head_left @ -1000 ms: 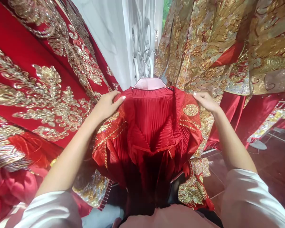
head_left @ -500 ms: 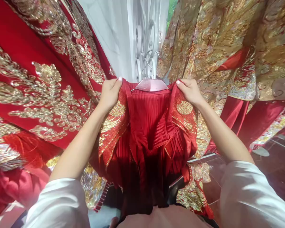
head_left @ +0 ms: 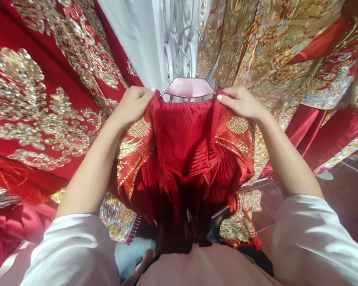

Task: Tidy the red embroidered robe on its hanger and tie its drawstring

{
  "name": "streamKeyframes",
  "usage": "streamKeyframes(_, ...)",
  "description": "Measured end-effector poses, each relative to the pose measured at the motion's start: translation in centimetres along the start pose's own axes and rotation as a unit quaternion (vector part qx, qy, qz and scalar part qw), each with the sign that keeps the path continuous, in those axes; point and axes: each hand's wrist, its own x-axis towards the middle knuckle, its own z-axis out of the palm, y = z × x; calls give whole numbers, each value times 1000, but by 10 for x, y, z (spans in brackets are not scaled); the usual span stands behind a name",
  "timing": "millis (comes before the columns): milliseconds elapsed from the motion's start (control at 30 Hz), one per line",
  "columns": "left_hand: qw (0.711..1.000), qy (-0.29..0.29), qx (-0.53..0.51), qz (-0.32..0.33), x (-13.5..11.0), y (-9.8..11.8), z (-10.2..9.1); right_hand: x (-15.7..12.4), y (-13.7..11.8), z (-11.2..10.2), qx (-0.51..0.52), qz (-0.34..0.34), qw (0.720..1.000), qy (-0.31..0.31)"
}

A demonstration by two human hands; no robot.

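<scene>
Between my hands hangs a red pleated skirt (head_left: 186,131) with gold-embroidered panels and an open waist facing me. My left hand (head_left: 136,104) pinches its waistband at the left corner, thumb on top. At the right corner my right hand (head_left: 239,101) grips the waistband the same way. Behind the waist sits a clothes hanger (head_left: 191,87) with a pale pink centre plate and a metal hook; its ends reach the waistband beside my fingertips. The skirt's lower part falls into dark shadow near my body.
A red garment with gold sequins (head_left: 62,119) hangs at the left. Gold brocade garments (head_left: 274,51) hang at the right. White scrolled metalwork (head_left: 167,47) and pale drapery (head_left: 131,35) stand behind the hanger. Brown floor tiles (head_left: 343,202) show at the lower right.
The hanger and the skirt's waist sit higher in view, and my hands are slightly farther apart. More of the hanger plate shows above the waistband. Both hands keep their hold.
</scene>
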Motion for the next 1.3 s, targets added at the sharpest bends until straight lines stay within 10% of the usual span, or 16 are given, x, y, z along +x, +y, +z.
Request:
streamKeyframes(167, 993, 35, 105, 32, -22, 3, 9, -22, -6, -4, 26, 10, 995, 93)
streamKeyframes(400, 963, 130, 231, -43, -21, 8, 27, -10, 2, -8, 14, 74, 996, 51)
streamKeyframes(533, 957, 190, 187, 115, -66, 5, 30, -63, -19, 24, -197, 37, 931, 304)
streamKeyframes(633, 934, 300, 100, 167, -145, 5, 76, -140, -33, 92, -230, -8, 859, 457)
streamKeyframes(767, 995, 96, -33, 18, -234, -3, 181, -212, -31, 204, -68, 167, 950, 254)
streamKeyframes(900, 988, 7, -10, -152, -242, -26, 256, -208, -6, 266, 127, 367, 912, 130)
streamKeyframes(1300, 956, -147, 71, -244, -206, -38, 282, -213, 15, 300, 265, 392, 863, 175)
